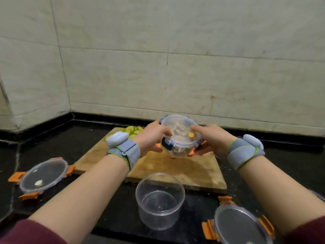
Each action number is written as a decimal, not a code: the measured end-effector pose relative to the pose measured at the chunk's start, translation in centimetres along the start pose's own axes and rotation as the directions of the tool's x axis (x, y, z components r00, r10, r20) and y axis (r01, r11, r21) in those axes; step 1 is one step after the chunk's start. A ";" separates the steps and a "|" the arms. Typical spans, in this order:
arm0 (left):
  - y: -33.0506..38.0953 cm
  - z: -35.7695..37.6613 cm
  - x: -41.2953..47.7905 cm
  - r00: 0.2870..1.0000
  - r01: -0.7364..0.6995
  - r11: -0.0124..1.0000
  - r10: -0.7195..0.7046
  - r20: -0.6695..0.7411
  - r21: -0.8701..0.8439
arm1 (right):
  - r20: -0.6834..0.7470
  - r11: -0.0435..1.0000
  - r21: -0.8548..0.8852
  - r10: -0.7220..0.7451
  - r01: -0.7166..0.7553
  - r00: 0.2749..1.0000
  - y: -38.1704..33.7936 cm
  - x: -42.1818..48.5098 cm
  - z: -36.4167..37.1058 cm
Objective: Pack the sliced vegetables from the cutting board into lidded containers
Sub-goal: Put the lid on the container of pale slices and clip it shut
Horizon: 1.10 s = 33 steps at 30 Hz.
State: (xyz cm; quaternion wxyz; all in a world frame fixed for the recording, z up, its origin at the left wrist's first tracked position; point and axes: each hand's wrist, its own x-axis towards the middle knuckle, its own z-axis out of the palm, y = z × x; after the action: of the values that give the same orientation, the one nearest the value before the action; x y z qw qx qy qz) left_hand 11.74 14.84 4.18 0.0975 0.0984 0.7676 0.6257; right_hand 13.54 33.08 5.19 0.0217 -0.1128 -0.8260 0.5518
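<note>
Clamping the lidded container (181,128), left hand (152,136) and right hand (212,138) hold it tilted, lid facing nearward.

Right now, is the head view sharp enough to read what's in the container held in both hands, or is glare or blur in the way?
Head view: the held container is slightly soft and its clear lid hazes the pale contents, so I cannot name them; the wide lens bows the tile lines on the wall; the black counter hides shadows; the empty container reads clearly.
</note>
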 end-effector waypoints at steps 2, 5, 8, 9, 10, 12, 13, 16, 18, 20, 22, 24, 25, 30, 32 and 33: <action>0.0 2.8 2.0 0.994 0.023 1.000 -0.024 0.102 0.005 | -0.034 0.999 -0.035 0.033 -0.034 0.999 1.4 0.5 -2.7; 0.7 8.6 6.3 0.958 0.118 0.990 -0.134 0.254 0.077 | -0.110 0.989 -0.109 0.085 -0.097 0.990 4.4 2.2 -7.9; 0.4 12.9 9.5 0.936 0.135 0.960 -0.204 0.287 0.244 | -0.174 0.974 -0.144 0.149 -0.175 0.973 6.8 3.6 -11.1; 0.3 14.6 10.7 0.925 0.141 0.947 -0.230 0.303 0.288 | -0.185 0.969 -0.144 0.173 -0.201 0.967 7.7 4.4 -12.4; 0.1 16.0 11.9 0.912 0.155 0.935 -0.260 0.317 0.319 | -0.197 0.964 -0.137 0.198 -0.227 0.960 8.6 5.2 -13.4; -0.1 17.8 13.1 0.907 0.163 0.925 -0.277 0.316 0.343 | -0.210 0.956 -0.126 0.236 -0.266 0.949 9.8 6.2 -14.8; -0.2 18.8 14.1 0.912 0.162 0.928 -0.271 0.309 0.334 | -0.218 0.952 -0.118 0.253 -0.282 0.943 10.3 6.9 -15.5; -0.5 20.7 16.4 0.938 0.115 0.933 -0.215 0.271 0.341 | -0.236 0.949 -0.088 0.276 -0.304 0.932 11.5 8.7 -16.8; -0.6 21.6 17.7 0.946 0.104 0.935 -0.198 0.257 0.338 | -0.234 0.949 -0.073 0.283 -0.307 0.930 12.0 9.8 -17.2; -1.0 22.7 19.6 0.947 0.109 0.937 -0.199 0.251 0.331 | -0.209 0.950 -0.060 0.287 -0.305 0.935 12.7 10.9 -17.9; -1.4 22.8 20.6 0.961 0.084 0.935 -0.168 0.222 0.344 | -0.153 0.952 -0.067 0.286 -0.299 0.946 12.9 11.3 -18.2; -1.8 23.1 21.7 0.979 0.034 0.936 -0.102 0.177 0.351 | -0.106 0.952 -0.080 0.287 -0.296 0.952 13.5 11.8 -18.7; -2.1 23.3 22.3 0.984 0.019 0.942 -0.077 0.162 0.335 | -0.097 0.952 -0.096 0.282 -0.291 0.955 13.8 12.1 -19.0; -2.9 24.1 23.6 0.991 -0.012 0.939 -0.033 0.127 0.344 | -0.067 0.933 -0.273 0.227 -0.236 0.972 14.9 13.3 -19.4; -3.0 24.3 23.5 0.999 -0.045 0.836 0.047 0.010 0.547 | -0.076 0.915 -0.339 0.205 -0.218 0.976 15.4 13.6 -19.2; -3.0 24.4 23.6 0.997 -0.046 0.788 0.077 -0.024 0.614 | -0.101 0.895 -0.392 0.187 -0.212 0.977 15.6 13.8 -19.0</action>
State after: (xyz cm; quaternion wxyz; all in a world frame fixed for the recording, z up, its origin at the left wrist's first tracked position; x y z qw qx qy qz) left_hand -4.38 43.63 -4.20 0.0218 0.1348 0.9274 0.3481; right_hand 5.72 58.92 -2.88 -0.0333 -0.2156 -0.9044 0.3667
